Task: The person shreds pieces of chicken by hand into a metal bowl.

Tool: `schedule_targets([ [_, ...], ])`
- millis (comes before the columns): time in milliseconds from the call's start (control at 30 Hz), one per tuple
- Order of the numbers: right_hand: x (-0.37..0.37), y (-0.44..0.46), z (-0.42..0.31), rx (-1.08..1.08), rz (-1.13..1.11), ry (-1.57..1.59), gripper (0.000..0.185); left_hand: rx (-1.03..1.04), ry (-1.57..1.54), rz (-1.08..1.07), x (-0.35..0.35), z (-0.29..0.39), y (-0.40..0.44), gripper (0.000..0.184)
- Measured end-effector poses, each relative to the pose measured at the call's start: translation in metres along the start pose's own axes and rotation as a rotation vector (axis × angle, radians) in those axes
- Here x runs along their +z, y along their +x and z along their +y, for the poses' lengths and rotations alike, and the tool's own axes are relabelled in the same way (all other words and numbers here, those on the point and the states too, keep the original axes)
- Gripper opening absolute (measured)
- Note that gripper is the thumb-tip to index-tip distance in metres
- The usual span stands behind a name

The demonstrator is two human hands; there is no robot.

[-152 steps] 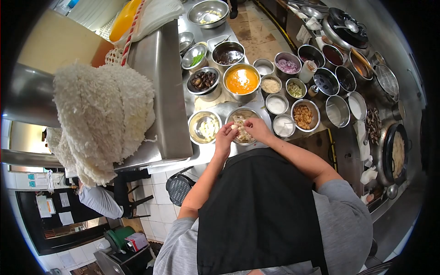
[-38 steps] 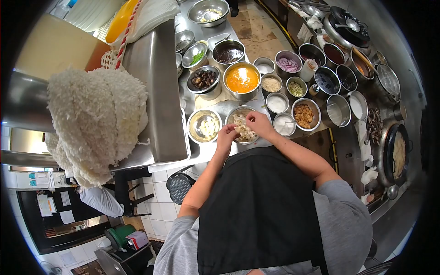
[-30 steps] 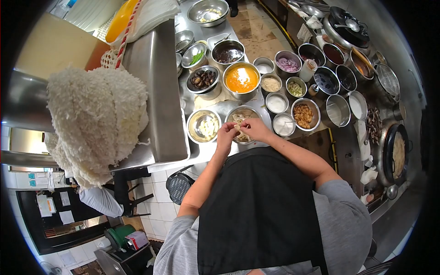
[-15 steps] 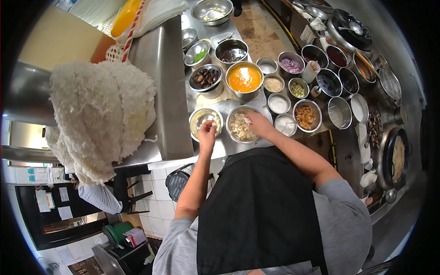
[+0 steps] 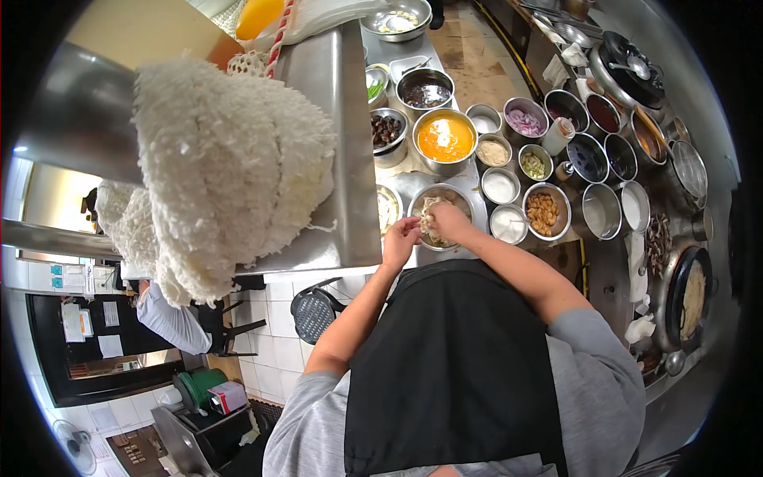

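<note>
The left hand (image 5: 404,238) is at the eight o'clock side of a round, silver steel bowl (image 5: 457,196), near its rim, with the fingers bent and close together; whether they pinch something, I cannot tell. The right hand (image 5: 447,221) reaches inside this bowl, with the fingers down among pale, cream-coloured shreds (image 5: 430,208). Its fingertips are hidden, so I cannot tell if they are wide, narrow or holding a shred.

The bowl stands on a shiny metal desk (image 5: 412,189). Seen from it, at nine o'clock there is a second steel bowl (image 5: 400,205) with pale pieces, partly covered by the edge of a grey metal shelf (image 5: 350,159). At twelve o'clock stands a deep steel pot (image 5: 447,168) with bright orange liquid. Near, at three o'clock, is a small steel container (image 5: 509,241) with white powder, and just beyond it a steel bowl (image 5: 565,208) with golden-brown chunks.
</note>
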State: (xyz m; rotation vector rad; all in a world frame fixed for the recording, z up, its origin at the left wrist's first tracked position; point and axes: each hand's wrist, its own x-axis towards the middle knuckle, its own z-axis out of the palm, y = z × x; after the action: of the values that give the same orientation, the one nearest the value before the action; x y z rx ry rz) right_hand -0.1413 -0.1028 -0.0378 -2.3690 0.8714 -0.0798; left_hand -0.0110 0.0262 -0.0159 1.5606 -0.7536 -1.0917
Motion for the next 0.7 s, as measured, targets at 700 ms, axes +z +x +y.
schedule_targets([
  [700,-0.035,-0.042,-0.005,0.108,0.062,0.936,0.016,0.034,-0.040,-0.173,0.024,0.027,0.013,0.023],
])
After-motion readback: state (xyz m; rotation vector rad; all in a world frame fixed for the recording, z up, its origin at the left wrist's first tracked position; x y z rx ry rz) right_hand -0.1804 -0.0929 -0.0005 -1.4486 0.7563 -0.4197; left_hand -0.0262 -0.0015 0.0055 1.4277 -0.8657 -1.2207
